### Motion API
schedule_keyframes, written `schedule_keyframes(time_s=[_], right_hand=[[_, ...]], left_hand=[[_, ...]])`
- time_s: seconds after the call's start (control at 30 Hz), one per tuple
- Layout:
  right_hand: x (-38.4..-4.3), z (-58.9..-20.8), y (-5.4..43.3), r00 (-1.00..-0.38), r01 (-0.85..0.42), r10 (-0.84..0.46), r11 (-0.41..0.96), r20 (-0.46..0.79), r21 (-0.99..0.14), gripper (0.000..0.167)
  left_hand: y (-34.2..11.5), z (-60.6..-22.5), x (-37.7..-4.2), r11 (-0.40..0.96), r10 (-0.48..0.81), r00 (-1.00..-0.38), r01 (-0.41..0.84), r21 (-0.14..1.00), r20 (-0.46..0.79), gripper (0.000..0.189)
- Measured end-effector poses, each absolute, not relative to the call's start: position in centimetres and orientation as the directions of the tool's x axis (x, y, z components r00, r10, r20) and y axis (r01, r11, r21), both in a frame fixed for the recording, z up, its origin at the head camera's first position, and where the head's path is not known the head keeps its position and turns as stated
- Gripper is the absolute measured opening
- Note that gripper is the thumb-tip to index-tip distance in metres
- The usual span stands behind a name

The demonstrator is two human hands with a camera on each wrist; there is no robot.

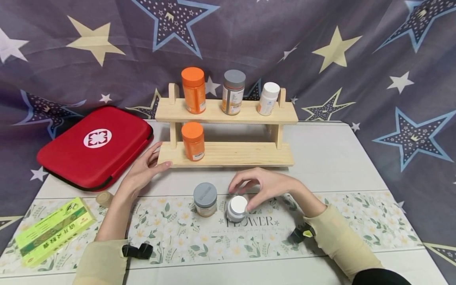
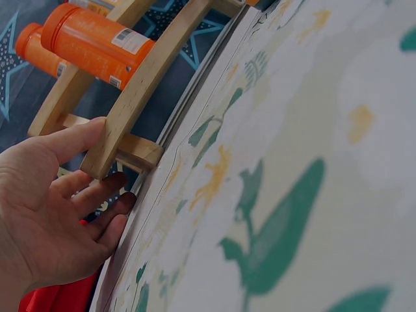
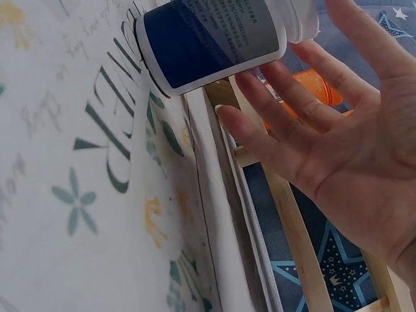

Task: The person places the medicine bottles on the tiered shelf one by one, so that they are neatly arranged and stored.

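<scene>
My left hand (image 1: 144,168) holds the left end of the lower board of a two-tier wooden shelf (image 1: 246,154). In the left wrist view, its thumb (image 2: 84,136) touches the board and the other fingers lie around the end. Spread loosely beside a white-capped bottle (image 1: 236,209) is my right hand (image 1: 267,186), its thumb by the cap. The right wrist view shows this bottle (image 3: 211,39) with a blue and grey label, standing on the table, the fingers apart behind it. A grey-capped jar (image 1: 205,200) stands to its left.
On the upper board stand an orange bottle (image 1: 194,91), a grey-capped bottle (image 1: 233,93) and a small white bottle (image 1: 268,99). The lower board bears another orange bottle (image 1: 193,141). At left lie a red case (image 1: 82,158), a green box (image 1: 53,231) and a small tan object (image 1: 104,198).
</scene>
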State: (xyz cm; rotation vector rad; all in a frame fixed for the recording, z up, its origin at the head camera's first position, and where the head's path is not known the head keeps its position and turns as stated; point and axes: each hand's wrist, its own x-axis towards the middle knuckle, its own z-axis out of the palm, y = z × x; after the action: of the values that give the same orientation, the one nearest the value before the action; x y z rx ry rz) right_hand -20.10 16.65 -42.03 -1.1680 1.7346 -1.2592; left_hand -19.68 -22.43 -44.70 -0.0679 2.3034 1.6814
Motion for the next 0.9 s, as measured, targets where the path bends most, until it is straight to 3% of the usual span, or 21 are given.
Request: schedule_keyframes(time_s=[0.9], right_hand=[[-19.75,-42.61,16.25,-0.34,-0.299,-0.939,0.159,-0.051,-0.941,0.042]], left_hand=[[-22.36,-44.67,-19.68,0.339,0.125,-0.957,-0.207,0.918,-0.262,0.094]])
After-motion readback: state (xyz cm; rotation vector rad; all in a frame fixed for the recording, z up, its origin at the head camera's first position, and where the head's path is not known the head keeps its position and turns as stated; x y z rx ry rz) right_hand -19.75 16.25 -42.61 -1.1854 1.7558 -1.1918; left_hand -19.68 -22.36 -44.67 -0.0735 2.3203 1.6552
